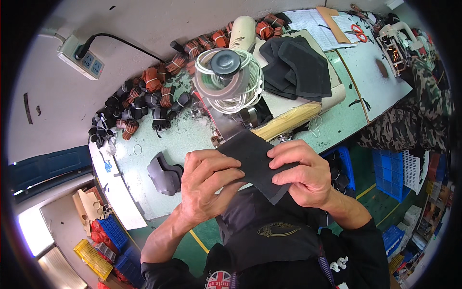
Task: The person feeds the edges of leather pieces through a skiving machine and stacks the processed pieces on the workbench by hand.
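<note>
My left hand (pixel 207 180) and my right hand (pixel 303 173) hold a flat black cut piece of material (pixel 257 166) between them, above the near edge of the table. Each hand pinches one side of it with thumb and fingers. Just beyond the piece stands a machine with a yellow-wrapped front edge (pixel 288 120); its working part is mostly hidden behind the piece. On the machine's top lies a pile of black cut pieces (pixel 301 67). Left of my left hand, a few curved dark pieces (pixel 163 174) rest on the green tabletop (pixel 134 168).
A clear container with a black knob (pixel 225 62) and coiled white tubing stands on the machine. Bundled orange strips (pixel 152 79) and dark strips line the wall. Further right are red-handled scissors (pixel 357 32), papers and a person in camouflage (pixel 399 113). Blue crates (pixel 390 173) stand below.
</note>
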A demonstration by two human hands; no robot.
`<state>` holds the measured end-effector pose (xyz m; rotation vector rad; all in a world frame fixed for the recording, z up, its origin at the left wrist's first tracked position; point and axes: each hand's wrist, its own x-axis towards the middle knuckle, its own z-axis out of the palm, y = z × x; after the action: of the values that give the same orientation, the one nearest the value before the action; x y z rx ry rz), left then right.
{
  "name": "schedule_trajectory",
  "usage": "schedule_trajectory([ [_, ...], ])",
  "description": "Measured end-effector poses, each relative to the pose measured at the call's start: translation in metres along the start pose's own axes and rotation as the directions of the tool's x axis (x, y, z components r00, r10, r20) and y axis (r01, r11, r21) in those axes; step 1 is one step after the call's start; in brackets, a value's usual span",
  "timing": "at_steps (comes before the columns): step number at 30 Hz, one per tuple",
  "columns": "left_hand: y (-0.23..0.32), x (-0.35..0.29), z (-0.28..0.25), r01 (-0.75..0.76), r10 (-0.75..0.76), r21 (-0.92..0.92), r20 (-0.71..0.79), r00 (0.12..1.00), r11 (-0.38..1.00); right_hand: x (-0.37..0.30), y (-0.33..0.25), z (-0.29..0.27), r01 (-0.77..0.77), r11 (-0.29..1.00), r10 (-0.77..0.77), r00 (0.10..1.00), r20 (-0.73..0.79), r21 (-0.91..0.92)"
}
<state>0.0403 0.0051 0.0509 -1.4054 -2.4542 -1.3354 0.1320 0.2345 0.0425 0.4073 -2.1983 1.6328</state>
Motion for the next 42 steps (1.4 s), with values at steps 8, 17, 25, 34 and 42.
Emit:
schedule_trajectory([
  [8, 0.001, 0.008, -0.003, -0.037, 0.034, 0.047, 0.065, 0.997, 0.998, -0.006, 0.005, 0.010, -0.095, 0.994, 0.095, 0.995, -0.006, 0.046],
  [17, -0.021, 0.016, -0.005, 0.638, -0.546, -0.141, 0.400, 0.736, 0.757, -0.008, 0.006, 0.028, -0.672, 0.554, 0.727, 0.678, 0.108, 0.491],
  [25, -0.053, 0.042, -0.010, 0.803, -0.727, 0.088, 0.491, 0.480, 0.590, -0.018, 0.039, 0.041, -0.705, 0.528, 0.739, 0.656, 0.153, 0.473],
  [34, -0.062, 0.050, -0.009, 0.682, -0.628, 0.142, 0.554, 0.546, 0.718, -0.015, 0.046, 0.051, -0.716, 0.419, 0.778, 0.601, 0.186, 0.559],
  [42, -0.077, 0.055, -0.003, 0.700, -0.644, 0.176, 0.587, 0.490, 0.692, -0.004, 0.044, 0.034, -0.821, 0.417, 0.775, 0.545, 0.320, 0.390],
])
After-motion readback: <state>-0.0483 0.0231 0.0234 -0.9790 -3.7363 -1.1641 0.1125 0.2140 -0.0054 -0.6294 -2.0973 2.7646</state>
